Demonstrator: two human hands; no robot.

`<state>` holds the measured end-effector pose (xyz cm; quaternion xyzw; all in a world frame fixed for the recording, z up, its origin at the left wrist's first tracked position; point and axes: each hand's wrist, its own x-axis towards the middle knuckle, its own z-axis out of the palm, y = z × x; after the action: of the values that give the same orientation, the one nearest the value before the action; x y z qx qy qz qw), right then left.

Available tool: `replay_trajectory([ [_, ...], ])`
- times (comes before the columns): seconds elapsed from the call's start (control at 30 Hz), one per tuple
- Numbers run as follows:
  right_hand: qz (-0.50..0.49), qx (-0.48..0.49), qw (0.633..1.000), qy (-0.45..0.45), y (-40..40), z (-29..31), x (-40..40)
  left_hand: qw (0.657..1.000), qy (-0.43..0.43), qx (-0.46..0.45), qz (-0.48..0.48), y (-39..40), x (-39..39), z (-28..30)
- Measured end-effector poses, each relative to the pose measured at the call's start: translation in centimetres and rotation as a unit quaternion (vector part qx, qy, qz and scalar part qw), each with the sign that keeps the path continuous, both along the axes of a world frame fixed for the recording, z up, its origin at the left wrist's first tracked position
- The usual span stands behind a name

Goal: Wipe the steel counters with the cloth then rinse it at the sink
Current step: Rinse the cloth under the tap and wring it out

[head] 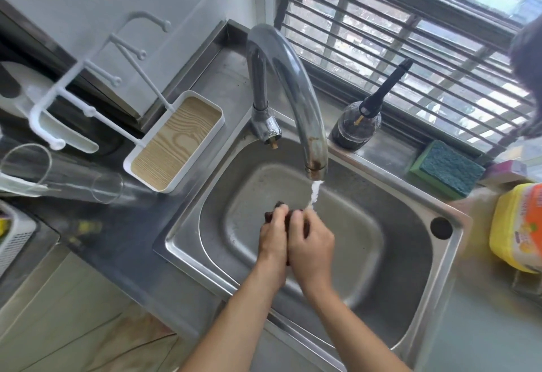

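1. Cloth [283, 213]: dark, bunched small, held over the middle of the sink [419, 254] basin, just under and slightly left of the spout. Only its upper folds show; the rest is hidden between the palms. Judged position: kept over the basin so runoff drains there instead of onto the counter [123, 257].

2. Left hand [272, 241]: grip pressed shut on the cloth, fingers curled over its top.

3. Right hand [312, 247]: grip likewise closed on the cloth, knuckles touching the left hand's. The 2 hands are set palm to palm, which suits rubbing or squeezing dirt out; which of the 2 cannot be told.

4. Tap [293, 84]: curved steel spout rising from the sink's far rim, mouth swung over the basin. Water stream [314, 195] is running and lands at the right fingertips, at the cloth's far edge.

5. Step in hand, as a judgement: the rinse, the task's 2nd part. Counter wiping appears finished or set aside; no wiping is visible.

6. Sponge [445, 167]: green, lying on the sink's far right rim, apart from the hands, untouched.

7. White tray [176, 142]: with wood-grain floor, at the sink's far left corner, clear of the splash.

8. Yellow tub [519, 225]: at the counter's right edge.
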<state>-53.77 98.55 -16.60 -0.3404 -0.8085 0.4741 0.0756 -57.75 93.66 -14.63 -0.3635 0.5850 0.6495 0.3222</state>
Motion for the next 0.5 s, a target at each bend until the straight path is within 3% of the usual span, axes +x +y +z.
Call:
replay_trajectory([
  [0.07, -0.104, -0.058, 0.992, -0.052, 2.3, 0.2, -2.5, 0.999, 0.017, -0.002, -0.027, 0.7, 0.8, 0.4],
  [0.13, -0.141, -0.113, 0.980, -0.088, 3.5, 0.6, -3.8, 0.998, 0.032, -0.006, -0.049, 1.0, 0.4, 0.3],
  [0.2, -0.089, -0.085, 0.988, -0.097, 1.9, 1.9, -3.2, 0.999, 0.033, -0.021, -0.027, 0.6, -1.3, 0.3],
  [0.33, 0.039, -0.037, 0.998, -0.025, -1.9, 3.5, -0.3, 0.998, -0.020, -0.063, 0.014, -0.7, -2.8, 0.1],
  [0.4, -0.004, -0.007, 0.999, -0.051, -0.2, 1.9, -1.4, 1.000, -0.019, -0.007, -0.015, -0.5, -1.6, -0.2],
  [0.5, -0.147, -0.133, 0.978, -0.063, 2.8, 0.4, -2.7, 0.995, 0.023, -0.010, -0.101, 0.2, -0.1, 0.3],
])
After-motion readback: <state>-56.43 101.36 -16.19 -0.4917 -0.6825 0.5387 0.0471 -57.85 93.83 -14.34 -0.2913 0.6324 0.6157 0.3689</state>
